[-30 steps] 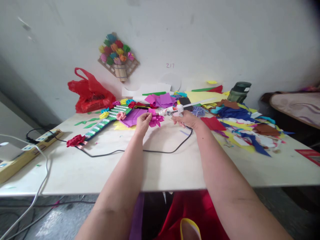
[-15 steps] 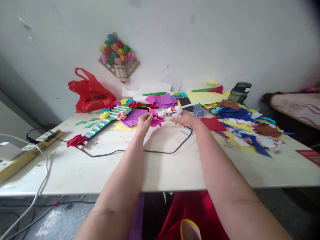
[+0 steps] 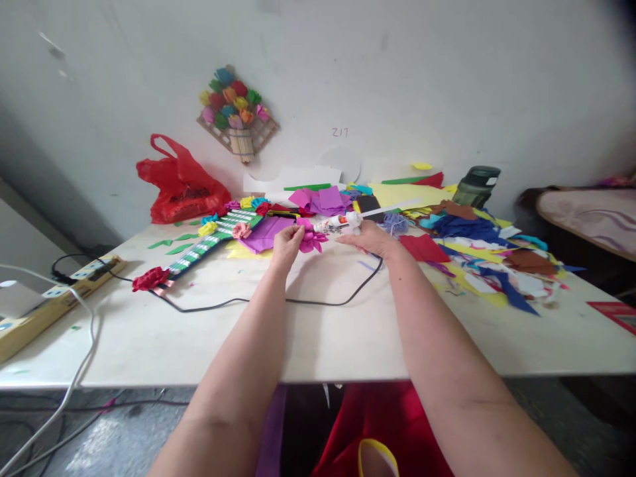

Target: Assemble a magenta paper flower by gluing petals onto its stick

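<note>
My left hand (image 3: 288, 246) pinches a magenta paper flower (image 3: 313, 240) above the middle of the table. A white hot glue gun (image 3: 342, 222) is gripped in my right hand (image 3: 368, 238), its nozzle pointing left at the flower; whether the tip touches the petals I cannot tell. A clear glue stick (image 3: 390, 208) sticks out of its back, and a black cord hangs from its handle. To the left lies a green and white striped panel (image 3: 199, 250) with paper flowers along its edges, including a red one (image 3: 150, 279) at its lower end.
Behind my hands lie purple paper (image 3: 320, 200) and yellow sheets (image 3: 410, 195). Paper scraps (image 3: 477, 232) and a dark bottle (image 3: 476, 187) are at the right. A red plastic bag (image 3: 183, 189) and a power strip (image 3: 94, 281) stand left; the black cord (image 3: 213, 305) crosses the table.
Both hands stay almost in place, still holding the flower and the glue gun. The view shifts very slightly.
</note>
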`<act>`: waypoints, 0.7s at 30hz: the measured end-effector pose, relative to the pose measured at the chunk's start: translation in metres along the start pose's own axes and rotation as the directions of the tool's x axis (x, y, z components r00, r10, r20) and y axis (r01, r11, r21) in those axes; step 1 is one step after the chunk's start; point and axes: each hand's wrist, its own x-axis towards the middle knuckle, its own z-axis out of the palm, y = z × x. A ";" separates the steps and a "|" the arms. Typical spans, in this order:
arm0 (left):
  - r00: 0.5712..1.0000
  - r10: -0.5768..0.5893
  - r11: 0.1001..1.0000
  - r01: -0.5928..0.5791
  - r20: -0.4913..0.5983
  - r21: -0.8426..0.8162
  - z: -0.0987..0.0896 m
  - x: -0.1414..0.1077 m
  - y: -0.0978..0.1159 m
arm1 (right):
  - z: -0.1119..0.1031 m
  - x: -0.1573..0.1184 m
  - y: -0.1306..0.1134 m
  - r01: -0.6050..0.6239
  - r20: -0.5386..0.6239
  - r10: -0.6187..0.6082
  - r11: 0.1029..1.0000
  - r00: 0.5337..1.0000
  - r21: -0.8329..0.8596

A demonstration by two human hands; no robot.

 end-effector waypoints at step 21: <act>0.999 -0.023 0.999 0.022 -0.022 -0.045 -0.004 0.001 0.001 | -0.007 0.005 0.019 0.104 -0.072 -0.087 0.955 0.994 0.280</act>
